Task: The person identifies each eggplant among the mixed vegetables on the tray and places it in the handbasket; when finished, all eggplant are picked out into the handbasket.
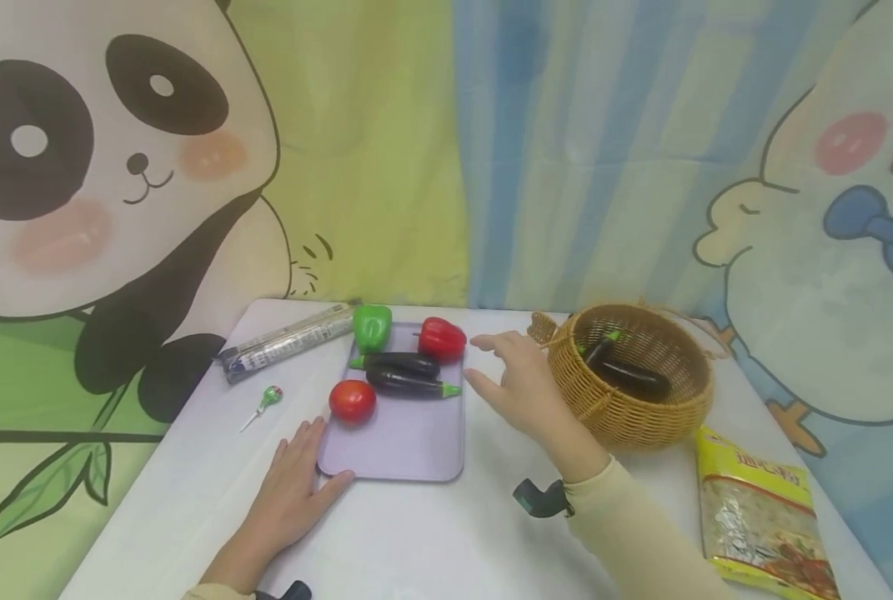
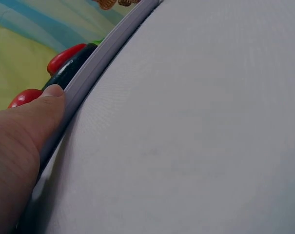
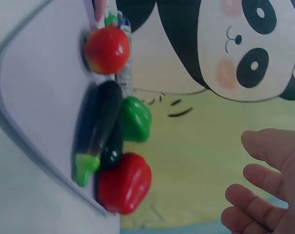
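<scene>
A pale lilac tray (image 1: 416, 454) lies on the table, bearing a green bell pepper (image 1: 373, 327), a red bell pepper (image 1: 442, 339), two eggplants (image 1: 408, 382) and a tomato (image 1: 352, 402). My left hand (image 1: 287, 492) rests at the tray's near left corner, its thumb along the rim in the left wrist view. Between tray and basket, my right hand (image 1: 519, 387) hovers with fingers spread and nothing in them, near the red bell pepper. The wicker basket (image 1: 644, 425) to its right contains dark eggplants (image 1: 634, 379).
A silvery long packet (image 1: 288, 342) lies left of the tray, with a lollipop (image 1: 269, 397) in front of it. At the right lies a yellow food bag (image 1: 765, 517). A curtain with cartoon animals (image 1: 386, 150) hangs behind the white table (image 1: 416, 542).
</scene>
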A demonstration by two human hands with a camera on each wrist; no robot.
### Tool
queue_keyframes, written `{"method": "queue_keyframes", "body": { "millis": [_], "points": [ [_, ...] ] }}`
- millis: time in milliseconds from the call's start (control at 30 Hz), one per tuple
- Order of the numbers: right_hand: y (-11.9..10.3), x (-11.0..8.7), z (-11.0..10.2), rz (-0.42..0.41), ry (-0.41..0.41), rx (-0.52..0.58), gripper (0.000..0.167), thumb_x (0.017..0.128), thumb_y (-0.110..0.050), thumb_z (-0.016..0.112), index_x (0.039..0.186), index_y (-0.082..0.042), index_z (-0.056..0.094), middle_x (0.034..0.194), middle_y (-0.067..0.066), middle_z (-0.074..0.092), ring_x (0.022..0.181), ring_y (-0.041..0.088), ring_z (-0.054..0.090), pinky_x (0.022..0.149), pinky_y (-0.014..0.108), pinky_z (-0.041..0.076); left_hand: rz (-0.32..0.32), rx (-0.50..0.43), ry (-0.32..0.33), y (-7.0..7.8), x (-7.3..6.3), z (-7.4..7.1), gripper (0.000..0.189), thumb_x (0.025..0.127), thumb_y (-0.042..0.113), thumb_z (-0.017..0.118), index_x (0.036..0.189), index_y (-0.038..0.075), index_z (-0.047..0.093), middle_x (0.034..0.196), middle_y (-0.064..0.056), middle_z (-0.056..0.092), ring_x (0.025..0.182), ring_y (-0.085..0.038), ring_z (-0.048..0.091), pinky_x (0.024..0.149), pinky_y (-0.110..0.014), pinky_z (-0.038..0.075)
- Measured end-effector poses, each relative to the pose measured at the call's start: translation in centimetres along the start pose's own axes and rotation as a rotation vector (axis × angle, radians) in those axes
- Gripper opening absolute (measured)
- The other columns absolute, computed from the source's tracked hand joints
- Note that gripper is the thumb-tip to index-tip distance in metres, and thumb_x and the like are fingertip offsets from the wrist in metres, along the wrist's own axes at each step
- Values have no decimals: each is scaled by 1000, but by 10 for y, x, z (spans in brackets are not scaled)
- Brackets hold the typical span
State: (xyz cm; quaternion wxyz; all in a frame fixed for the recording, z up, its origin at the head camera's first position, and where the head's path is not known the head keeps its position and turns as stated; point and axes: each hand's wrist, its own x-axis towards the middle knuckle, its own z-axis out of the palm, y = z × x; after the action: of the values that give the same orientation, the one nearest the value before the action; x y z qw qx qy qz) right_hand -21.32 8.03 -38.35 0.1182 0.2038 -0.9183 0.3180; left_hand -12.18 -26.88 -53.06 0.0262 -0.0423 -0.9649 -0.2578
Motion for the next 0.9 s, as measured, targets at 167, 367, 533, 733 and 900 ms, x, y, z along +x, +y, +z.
{"method": "queue_keyframes", "body": {
  "millis": [167, 367, 533, 733, 900],
  "points": [
    [-10, 7, 25, -18, -51, 15, 44, 94, -30, 79, 134, -14, 68, 128, 5, 70, 123, 26, 60, 109, 47, 53, -3, 0, 2, 2, 0, 0, 100, 97, 68, 59, 166, 5, 23, 172, -22, 24, 161, -45, 17, 132, -64, 10],
    [-16, 13, 50, 22, -140, 36, 44, 94, -29, 79, 134, -13, 68, 134, 7, 67, 124, 27, 56, 108, 46, 52, 8, 7, 19, 5, -1, -1, 97, 97, 65, 61, 165, 5, 26, 172, -21, 28, 161, -44, 20, 131, -65, 13],
    [-15, 13, 69, 49, -170, 17, 44, 94, -29, 79, 133, -13, 69, 134, 8, 66, 124, 27, 56, 107, 46, 53, 10, 22, 31, 7, -1, -3, 97, 97, 65, 61, 165, 4, 27, 171, -21, 29, 161, -43, 21, 130, -66, 15],
    [-8, 12, 86, 29, -155, -19, 45, 93, -28, 80, 133, -11, 69, 129, 11, 67, 119, 29, 57, 104, 45, 54, 5, 20, 31, 5, -2, -1, 97, 97, 65, 61, 165, 4, 27, 171, -22, 29, 160, -44, 21, 129, -66, 15],
    [-3, 13, 93, 17, -148, -35, 46, 91, -26, 81, 132, -9, 69, 126, 12, 67, 112, 28, 58, 97, 43, 55, 0, 22, 23, 5, -1, -1, 98, 97, 66, 60, 165, 4, 27, 172, -21, 28, 161, -44, 20, 130, -66, 14]
  ]
}}
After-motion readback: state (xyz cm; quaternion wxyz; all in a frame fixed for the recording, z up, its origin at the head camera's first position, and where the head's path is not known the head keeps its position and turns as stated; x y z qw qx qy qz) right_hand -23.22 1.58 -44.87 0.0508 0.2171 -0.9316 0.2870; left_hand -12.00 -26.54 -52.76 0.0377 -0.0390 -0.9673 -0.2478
